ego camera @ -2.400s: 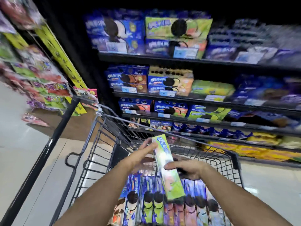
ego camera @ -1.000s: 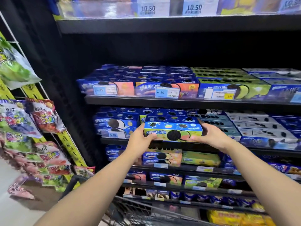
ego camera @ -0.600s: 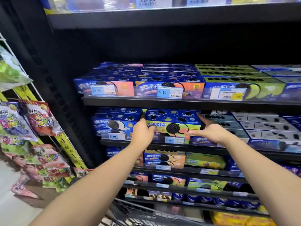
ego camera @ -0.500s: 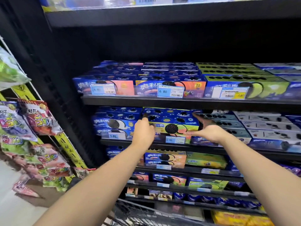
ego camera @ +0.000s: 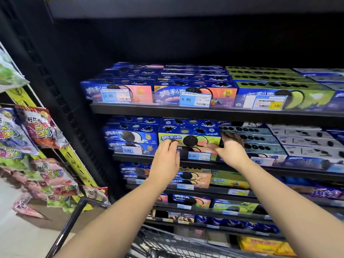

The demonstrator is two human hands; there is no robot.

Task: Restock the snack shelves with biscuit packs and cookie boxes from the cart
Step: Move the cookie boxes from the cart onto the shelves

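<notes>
A cookie box [ego camera: 189, 130] with a blue top and a yellow-green front lies on top of another box on the second visible shelf [ego camera: 137, 157], between blue boxes on its left and pale boxes on its right. My left hand [ego camera: 165, 158] touches the lower left of the box's front with its fingertips. My right hand [ego camera: 230, 150] holds the box's right end, thumb on the front and fingers round the end. The cart [ego camera: 167, 243] shows only as a wire rim at the bottom; its contents are out of view.
More cookie boxes [ego camera: 195, 94] with price tags fill the shelf above and the shelves below. Hanging candy bags [ego camera: 37, 127] on a yellow-strip rack crowd the left. The cart's black handle bar [ego camera: 68, 226] slants up at the lower left.
I lifted a box out of the cart, turned to the shelves and set it on the second shelf. In the last half second my left hand slid from its left end to its front.
</notes>
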